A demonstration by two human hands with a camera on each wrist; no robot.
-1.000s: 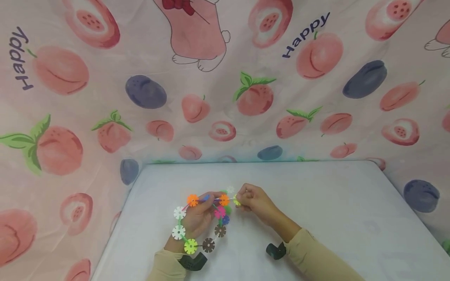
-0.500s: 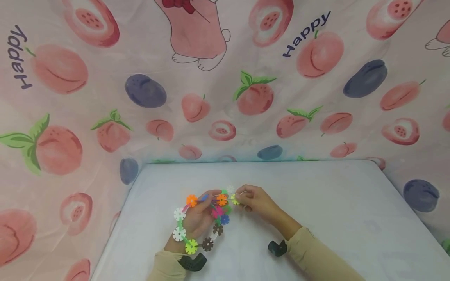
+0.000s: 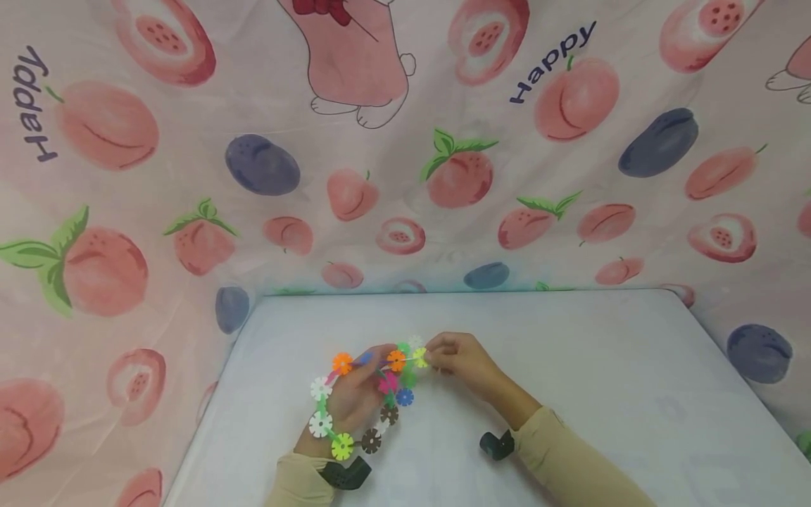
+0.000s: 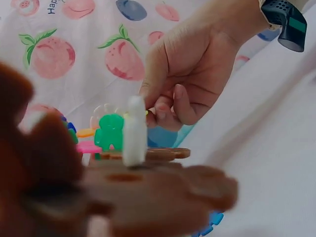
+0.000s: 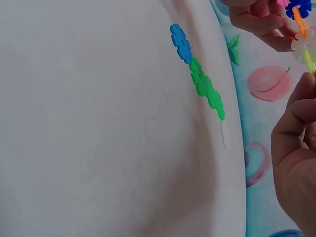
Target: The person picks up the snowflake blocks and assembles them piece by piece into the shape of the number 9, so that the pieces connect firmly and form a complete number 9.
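Observation:
A chain of colourful snowflake discs, slotted edge to edge, loops over my left hand (image 3: 355,401) in the head view. My left thumb and fingers grip it at a blue disc (image 3: 366,358). At its right end is a yellow-green disc (image 3: 419,358), beside an orange disc (image 3: 396,360). My right hand (image 3: 465,359) pinches that yellow-green disc; its fingertips partly cover it. Close to the left wrist camera, a blurred brown disc (image 4: 163,197) fills the lower part, with a white disc (image 4: 134,138) standing in it. The right wrist view shows the right hand (image 5: 298,148) at the edge.
Several loose discs lie in a row on the white table (image 5: 98,123): a blue disc (image 5: 181,43), green discs (image 5: 200,78) and a white disc (image 5: 224,134). A fruit-print cloth (image 3: 405,176) hangs behind the table. Dark wrist devices (image 3: 497,446) sit at both wrists.
My right hand has shifted slightly left with the yellow-green disc. The chain has drifted a little left and tilted; my left hand keeps its grip.

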